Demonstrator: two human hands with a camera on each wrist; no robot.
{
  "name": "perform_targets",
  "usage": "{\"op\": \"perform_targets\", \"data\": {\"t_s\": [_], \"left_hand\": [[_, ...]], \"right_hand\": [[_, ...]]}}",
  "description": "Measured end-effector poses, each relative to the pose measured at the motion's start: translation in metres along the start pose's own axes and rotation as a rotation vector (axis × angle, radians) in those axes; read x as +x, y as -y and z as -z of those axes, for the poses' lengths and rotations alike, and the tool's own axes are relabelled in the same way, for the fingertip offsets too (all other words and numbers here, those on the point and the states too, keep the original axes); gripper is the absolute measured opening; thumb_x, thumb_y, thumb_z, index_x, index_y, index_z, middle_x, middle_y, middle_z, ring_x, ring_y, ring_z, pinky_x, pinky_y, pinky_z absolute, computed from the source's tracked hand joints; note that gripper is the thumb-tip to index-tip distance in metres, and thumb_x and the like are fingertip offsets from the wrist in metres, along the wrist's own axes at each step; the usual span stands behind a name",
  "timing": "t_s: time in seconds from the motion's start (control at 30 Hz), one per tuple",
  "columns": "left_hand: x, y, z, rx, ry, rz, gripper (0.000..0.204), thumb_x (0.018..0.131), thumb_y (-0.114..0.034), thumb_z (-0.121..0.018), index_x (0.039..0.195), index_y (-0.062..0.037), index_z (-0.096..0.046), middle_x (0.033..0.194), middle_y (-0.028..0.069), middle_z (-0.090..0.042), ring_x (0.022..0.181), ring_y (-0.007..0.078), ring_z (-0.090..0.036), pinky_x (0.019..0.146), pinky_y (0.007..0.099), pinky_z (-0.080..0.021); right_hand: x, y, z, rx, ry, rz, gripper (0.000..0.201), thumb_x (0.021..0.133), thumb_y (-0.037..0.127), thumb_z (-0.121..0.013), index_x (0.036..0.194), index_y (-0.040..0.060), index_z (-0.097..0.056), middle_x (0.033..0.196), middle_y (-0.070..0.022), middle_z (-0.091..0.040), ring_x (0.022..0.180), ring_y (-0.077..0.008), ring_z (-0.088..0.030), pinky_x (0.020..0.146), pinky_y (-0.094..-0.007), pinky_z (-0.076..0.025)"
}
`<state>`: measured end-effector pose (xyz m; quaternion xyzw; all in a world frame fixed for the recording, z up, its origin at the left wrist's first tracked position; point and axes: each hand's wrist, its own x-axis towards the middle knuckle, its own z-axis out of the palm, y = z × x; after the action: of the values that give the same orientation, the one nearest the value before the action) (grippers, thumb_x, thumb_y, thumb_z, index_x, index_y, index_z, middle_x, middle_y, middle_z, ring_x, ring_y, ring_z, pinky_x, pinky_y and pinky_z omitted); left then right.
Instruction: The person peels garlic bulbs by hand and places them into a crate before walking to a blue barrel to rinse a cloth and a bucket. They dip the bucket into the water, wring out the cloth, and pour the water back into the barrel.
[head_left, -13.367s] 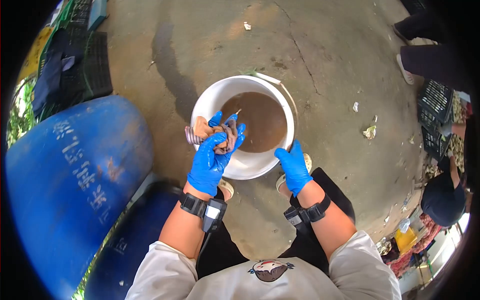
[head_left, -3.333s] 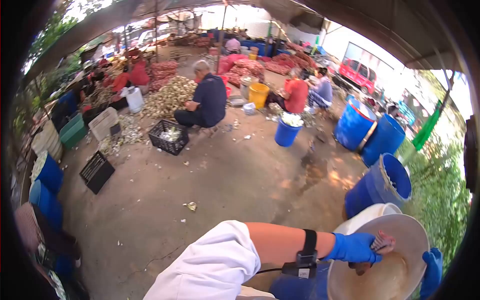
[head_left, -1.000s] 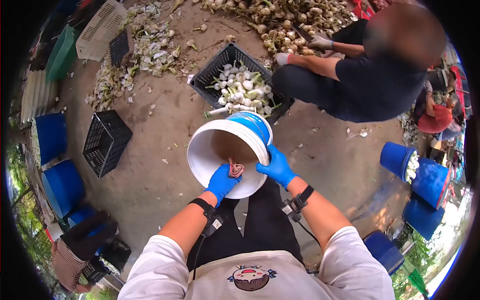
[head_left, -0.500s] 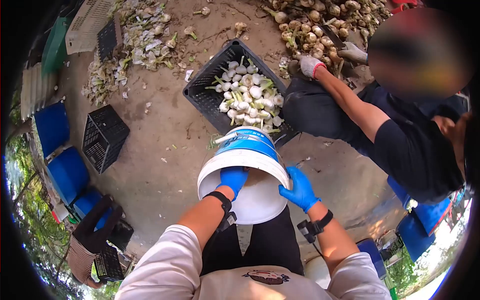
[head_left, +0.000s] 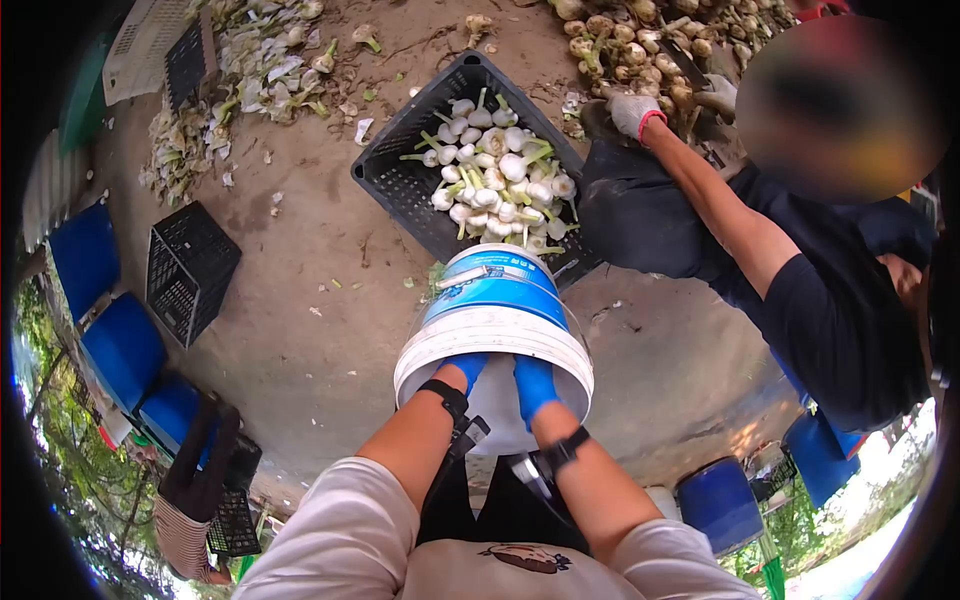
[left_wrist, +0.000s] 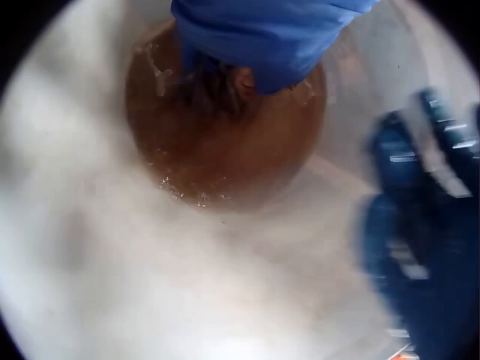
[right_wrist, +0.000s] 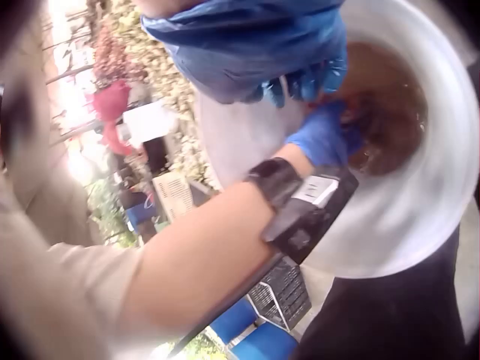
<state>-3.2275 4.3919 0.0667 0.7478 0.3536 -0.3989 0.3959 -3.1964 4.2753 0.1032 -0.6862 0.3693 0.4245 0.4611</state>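
Observation:
A white bucket with a blue label tips its mouth toward me in the head view. My blue-gloved left hand reaches inside it. In the left wrist view that hand grips a wet rag, mostly hidden under the glove, at the brown water. My right hand, gloved too, is also inside the bucket. Its blurred fingers look extended and spread, with nothing held between them. From the right wrist view, my left hand is deeper in the bucket than my right.
Just beyond the bucket, a black crate holds white garlic bulbs. A seated person works at a garlic heap on the right. Another black crate and blue barrels stand left; peelings litter the floor.
The bucket was on the floor at first, then carried over to the garlic crate and tilted. My right hand has left the rim and gone inside; my left hand moved deeper with the rag.

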Motion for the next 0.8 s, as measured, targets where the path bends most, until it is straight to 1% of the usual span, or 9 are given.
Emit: {"op": "perform_targets", "data": {"t_s": [0.07,0.13,0.17,0.3,0.4,0.5,0.63,0.7,0.8], "left_hand": [[-0.002,0.007,0.003,-0.017,-0.005,0.004,0.031,0.086,-0.021,-0.05,0.114,-0.0078,-0.053,0.109,0.0137,-0.055,0.098,0.0261,-0.053,0.082,0.0355,-0.044],[-0.005,0.016,0.006,-0.03,-0.016,0.015,0.03,0.086,-0.021,-0.05,0.113,-0.0074,-0.054,0.108,0.0133,-0.056,0.097,0.0252,-0.053,0.082,0.0351,-0.044],[-0.006,0.021,0.006,-0.032,-0.021,0.021,0.03,0.086,-0.02,-0.05,0.112,-0.0072,-0.054,0.108,0.0131,-0.056,0.097,0.0248,-0.053,0.082,0.0348,-0.044],[-0.008,0.034,-0.002,-0.068,-0.036,0.055,0.028,0.086,-0.018,-0.05,0.111,-0.0063,-0.054,0.106,0.0123,-0.056,0.095,0.0231,-0.054,0.081,0.034,-0.044],[-0.007,0.04,-0.008,-0.086,-0.042,0.078,0.027,0.086,-0.017,-0.05,0.11,-0.0057,-0.054,0.104,0.0117,-0.056,0.094,0.0218,-0.054,0.08,0.0333,-0.045],[-0.002,0.041,-0.01,-0.098,-0.053,0.085,0.025,0.086,-0.015,-0.05,0.109,-0.0051,-0.055,0.103,0.011,-0.056,0.093,0.0205,-0.054,0.079,0.0327,-0.045],[-0.001,0.032,-0.008,-0.168,-0.034,0.073,0.024,0.086,-0.013,-0.05,0.107,-0.0042,-0.055,0.101,0.0102,-0.057,0.091,0.0188,-0.054,0.078,0.0318,-0.045],[-0.009,0.024,-0.006,-0.264,0.019,0.045,0.023,0.086,-0.012,-0.05,0.106,-0.0038,-0.055,0.1,0.0098,-0.057,0.091,0.018,-0.054,0.078,0.0314,-0.045],[-0.038,0.006,0.001,-0.452,0.141,-0.004,0.022,0.086,-0.011,-0.05,0.105,-0.0031,-0.055,0.098,0.0092,-0.057,0.089,0.0167,-0.054,0.077,0.0307,-0.045]], "right_hand": [[0.046,-0.032,-0.011,0.348,0.059,-0.205,0.025,0.085,0.016,-0.056,0.104,-0.0005,-0.053,0.097,-0.0165,-0.058,0.086,-0.0306,-0.057,0.075,-0.0357,-0.045],[0.076,-0.048,-0.02,0.523,0.12,-0.284,0.026,0.085,0.016,-0.055,0.105,-0.0002,-0.053,0.096,-0.0163,-0.058,0.085,-0.0299,-0.057,0.075,-0.0358,-0.045],[0.084,-0.05,-0.025,0.563,0.131,-0.29,0.027,0.086,0.017,-0.055,0.106,-0.0001,-0.053,0.096,-0.0162,-0.058,0.085,-0.0296,-0.057,0.074,-0.0358,-0.045],[0.1,-0.056,-0.04,0.557,0.08,-0.22,0.029,0.086,0.019,-0.054,0.108,0.0003,-0.052,0.095,-0.0159,-0.058,0.084,-0.0282,-0.057,0.073,-0.0358,-0.046],[0.097,-0.059,-0.047,0.51,0.044,-0.159,0.03,0.087,0.02,-0.053,0.11,0.0006,-0.052,0.095,-0.0157,-0.057,0.083,-0.0271,-0.057,0.072,-0.0359,-0.047],[0.082,-0.059,-0.054,0.467,0.02,-0.108,0.031,0.088,0.022,-0.052,0.111,0.001,-0.051,0.094,-0.0155,-0.057,0.082,-0.026,-0.057,0.071,-0.0359,-0.047],[0.042,-0.051,-0.063,0.406,0.026,-0.029,0.033,0.089,0.024,-0.051,0.113,0.0014,-0.05,0.093,-0.0152,-0.057,0.081,-0.0246,-0.057,0.069,-0.036,-0.048],[0.031,-0.04,-0.059,0.416,0.061,-0.033,0.034,0.089,0.025,-0.051,0.115,0.0017,-0.05,0.093,-0.015,-0.057,0.081,-0.0239,-0.057,0.068,-0.036,-0.048],[0.035,0.013,-0.028,0.529,0.202,-0.206,0.036,0.09,0.026,-0.05,0.116,0.002,-0.05,0.092,-0.0148,-0.057,0.08,-0.0229,-0.057,0.067,-0.0361,-0.049]]}}
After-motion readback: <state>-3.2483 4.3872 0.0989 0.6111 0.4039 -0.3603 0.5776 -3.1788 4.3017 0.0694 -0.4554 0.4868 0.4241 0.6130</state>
